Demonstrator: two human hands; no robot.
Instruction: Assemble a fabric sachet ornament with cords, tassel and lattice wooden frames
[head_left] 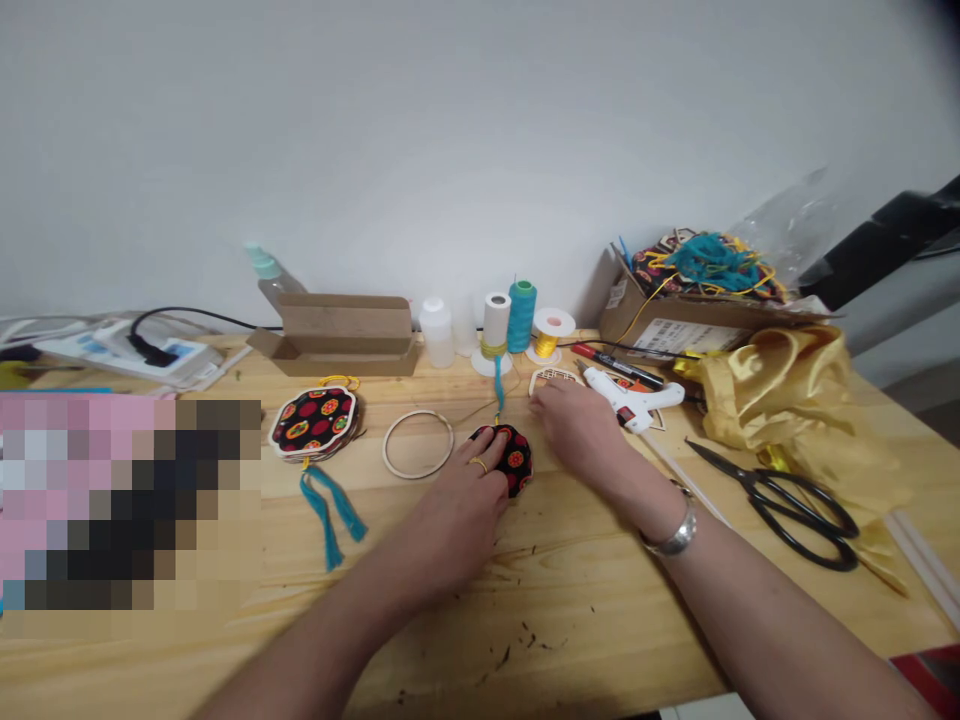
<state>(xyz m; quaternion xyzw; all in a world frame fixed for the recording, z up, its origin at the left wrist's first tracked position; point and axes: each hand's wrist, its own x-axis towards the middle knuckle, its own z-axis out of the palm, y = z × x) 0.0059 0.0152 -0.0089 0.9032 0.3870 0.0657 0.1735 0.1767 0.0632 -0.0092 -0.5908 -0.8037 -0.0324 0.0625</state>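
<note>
A: With the dark floral pad [517, 465] as clock centre, how is the step best handled?

B: The left hand [471, 492], fingers extended and slightly apart, rests on the pad; light, even pressure should prevent sliding. At one o'clock, the right hand [574, 425] meets the lattice frame [555, 375]; whether its fingers grip, one cannot tell; handling by the rim should spare the thin bars

A: Materials?

B: Nine o'clock: scalloped patterned stack [312, 420] with silky teal tassel [321, 515], then smooth wooden ring [417, 476]; centre: black cloth; two o'clock: white plastic glue gun [636, 402]
</note>
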